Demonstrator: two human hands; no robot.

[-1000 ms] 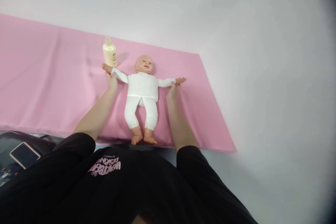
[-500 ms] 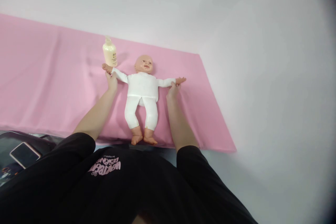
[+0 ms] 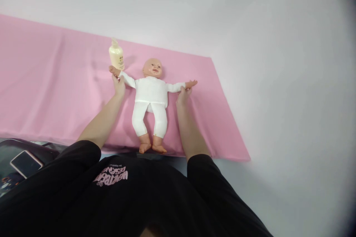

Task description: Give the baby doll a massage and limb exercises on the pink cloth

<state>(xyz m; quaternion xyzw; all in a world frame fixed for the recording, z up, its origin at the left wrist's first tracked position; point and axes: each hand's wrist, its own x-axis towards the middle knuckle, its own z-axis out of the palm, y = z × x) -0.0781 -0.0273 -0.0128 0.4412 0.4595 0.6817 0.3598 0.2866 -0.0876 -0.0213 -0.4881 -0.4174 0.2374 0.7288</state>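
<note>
One doll (image 3: 151,90) lay on its back on a pink sheet (image 3: 69,89), head toward 12 o'clock, feet toward 6 at the near edge. Its arms were spread, one toward 10, the other just above 3. The left hand (image 3: 119,88) grasped the first near the wrist, the right hand (image 3: 183,98) the second; the fingers beneath were partly hidden. Gripping so far out probably kept both arms stretched and the chest uncovered, while the sheet seemingly bore the doll's weight.

Both forearms reached up from the black sleeves, the left slanting toward 1 o'clock, the right toward 11, with the hands low beside the doll's arms. A pump bottle (image 3: 116,57) stood upright at 10, just behind the doll's hand, perhaps for easy reach; whether they touched, I could not tell. Off the sheet, at 8, lay a phone (image 3: 26,164).
</note>
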